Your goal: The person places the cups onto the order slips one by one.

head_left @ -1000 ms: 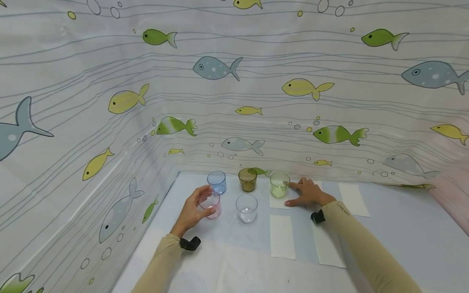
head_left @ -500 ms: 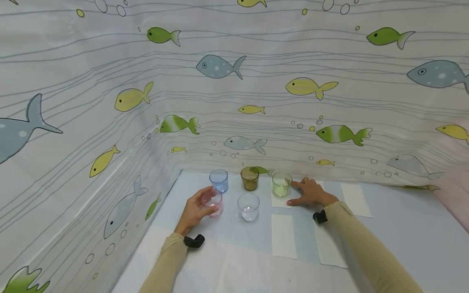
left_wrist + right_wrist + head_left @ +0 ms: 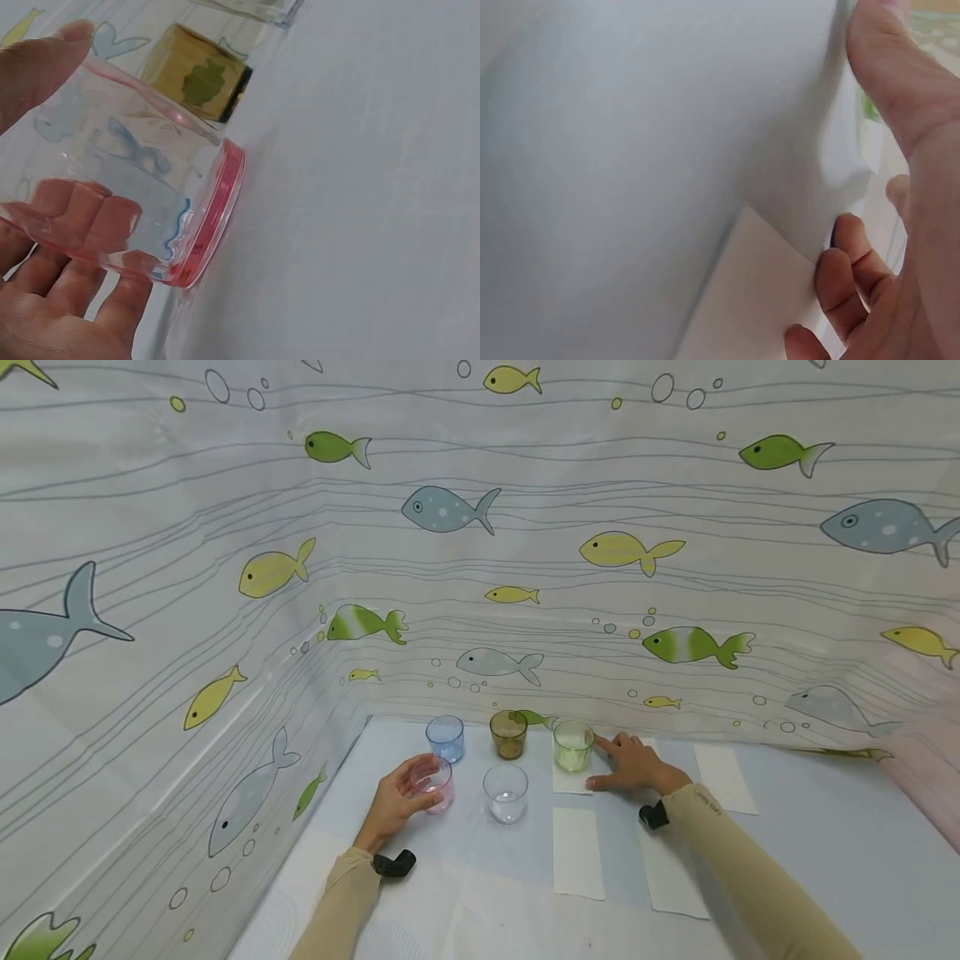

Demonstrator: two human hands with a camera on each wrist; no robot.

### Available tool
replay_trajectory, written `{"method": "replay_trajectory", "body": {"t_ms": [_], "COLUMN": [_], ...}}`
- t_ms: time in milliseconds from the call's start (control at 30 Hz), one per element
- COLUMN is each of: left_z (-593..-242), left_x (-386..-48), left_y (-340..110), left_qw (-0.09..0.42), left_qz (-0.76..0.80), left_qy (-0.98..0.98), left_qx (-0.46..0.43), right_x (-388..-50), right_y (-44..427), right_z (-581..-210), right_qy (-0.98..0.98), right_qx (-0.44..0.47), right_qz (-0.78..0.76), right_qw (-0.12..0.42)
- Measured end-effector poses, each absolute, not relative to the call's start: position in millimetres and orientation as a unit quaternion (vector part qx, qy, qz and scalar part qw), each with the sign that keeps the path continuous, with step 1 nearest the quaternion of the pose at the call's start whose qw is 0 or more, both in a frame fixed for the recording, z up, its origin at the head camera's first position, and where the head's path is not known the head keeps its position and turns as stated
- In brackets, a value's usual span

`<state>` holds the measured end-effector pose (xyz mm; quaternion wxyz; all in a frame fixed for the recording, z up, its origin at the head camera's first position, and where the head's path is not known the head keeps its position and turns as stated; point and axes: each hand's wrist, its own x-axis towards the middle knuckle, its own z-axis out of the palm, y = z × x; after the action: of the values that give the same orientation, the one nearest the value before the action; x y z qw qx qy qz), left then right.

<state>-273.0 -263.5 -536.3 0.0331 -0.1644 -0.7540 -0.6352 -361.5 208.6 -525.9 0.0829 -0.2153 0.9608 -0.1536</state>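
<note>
In the head view, my left hand (image 3: 392,802) is curled round a pink glass (image 3: 442,797) standing upright. The left wrist view shows the thumb of this hand (image 3: 60,322) on one side of the pink glass (image 3: 214,217) and several fingers on the other. My right hand (image 3: 633,766) is spread beside a light green glass (image 3: 573,747), its index fingertip at the glass's right side and its thumb low near the surface; whether it touches the glass I cannot tell. The right wrist view has this hand (image 3: 930,225) with loosely bent fingers, nothing gripped.
A blue glass (image 3: 446,742) and an amber glass (image 3: 508,735) stand at the back; a clear glass (image 3: 506,793) is nearer. White strips (image 3: 579,852) lie on the pale blue surface, one under the green glass. Fish-patterned sheeting (image 3: 420,568) rises behind and at left.
The head view has shifted slightly. Both hands and the glasses keep the same places relative to one another.
</note>
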Motion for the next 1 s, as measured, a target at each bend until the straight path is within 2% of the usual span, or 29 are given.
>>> {"method": "replay_trajectory", "body": {"t_ms": [200,400,633,1000], "left_z": [-539,-541,-540,-544], "left_x": [-273,-274,-275,-276], "left_y": [-264,-264,-265,-267], "left_qw": [0.027,0.026,0.017,0.006], "left_qz": [-0.622,-0.626,-0.639,-0.648], "left_qy": [-0.767,-0.764,-0.753,-0.745], "left_qx": [-0.153,-0.156,-0.155,-0.157], "right_x": [-361,-358,-354,-340], "right_y": [212,220,253,321], "right_z": [-517,-504,-487,-488], "right_qy": [0.951,0.942,0.943,0.941], "right_qx": [-0.240,-0.265,-0.250,-0.220], "right_qz": [-0.176,-0.200,-0.217,-0.242], "right_qw": [0.083,0.053,0.028,0.092]}}
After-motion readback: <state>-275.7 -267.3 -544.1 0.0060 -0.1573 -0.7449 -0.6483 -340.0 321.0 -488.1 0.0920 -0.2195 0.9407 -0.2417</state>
